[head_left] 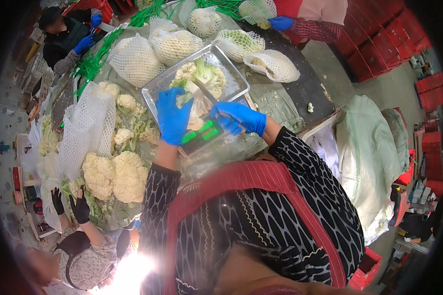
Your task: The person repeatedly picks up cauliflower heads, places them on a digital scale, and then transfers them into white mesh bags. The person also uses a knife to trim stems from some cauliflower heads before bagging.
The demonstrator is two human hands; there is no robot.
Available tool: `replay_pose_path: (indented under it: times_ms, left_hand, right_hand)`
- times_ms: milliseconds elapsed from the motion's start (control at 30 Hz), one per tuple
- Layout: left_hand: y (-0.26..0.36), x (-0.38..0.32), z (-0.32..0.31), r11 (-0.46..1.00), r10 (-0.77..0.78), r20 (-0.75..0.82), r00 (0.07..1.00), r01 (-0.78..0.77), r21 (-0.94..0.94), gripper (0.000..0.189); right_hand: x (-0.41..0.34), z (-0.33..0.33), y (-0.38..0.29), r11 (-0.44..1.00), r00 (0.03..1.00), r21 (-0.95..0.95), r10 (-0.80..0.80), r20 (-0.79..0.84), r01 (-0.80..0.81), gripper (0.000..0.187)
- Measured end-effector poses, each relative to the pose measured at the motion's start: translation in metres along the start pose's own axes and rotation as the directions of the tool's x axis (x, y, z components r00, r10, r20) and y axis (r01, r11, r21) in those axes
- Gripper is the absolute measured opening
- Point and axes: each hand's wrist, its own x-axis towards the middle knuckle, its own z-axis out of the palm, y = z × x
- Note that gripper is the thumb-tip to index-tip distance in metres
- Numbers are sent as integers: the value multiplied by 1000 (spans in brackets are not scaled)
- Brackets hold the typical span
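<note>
A cauliflower [217,79] with pale green stalks lies on its side in a shallow metal tray [238,65]. The tray rests on a digital scale [203,137] with a lit green display. My left hand [173,116], in a blue glove, grips a leafy piece at the near left side of the cauliflower. In my blue-gloved right hand [240,117] is a knife [206,92]. Its blade points away to the upper left and touches the cauliflower's stalks. The knife's handle is mostly hidden by my fingers.
Foam-netted cauliflowers [177,46] stand behind the tray. Bare cauliflowers [129,177] and loose foam nets [86,123] lie to the left. Green ties [96,61] hang along the far left edge. A large woven sack [369,155] stands at right. Co-workers' gloved hands work around the table.
</note>
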Motion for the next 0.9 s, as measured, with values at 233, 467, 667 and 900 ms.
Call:
replay_pose_path:
  times_ms: [233,467,667,900]
  left_hand:
    - [1,-2,-2,996,-83,63,995,82,18,30]
    - [-1,-2,0,996,-82,58,995,84,-25,30]
    - [-6,-2,0,985,-92,73,993,102,-141,29]
    - [-25,-6,-8,958,-140,45,989,147,-248,35]
  right_hand:
    - [24,27,28,455,788,-891,-547,-281,-2,35]
    - [29,15,23,437,878,-893,-378,-294,-111,41]
    - [34,2,32,418,795,-904,-578,-186,92,34]
    - [-30,-10,0,985,998,-168,54,38,-47,37]
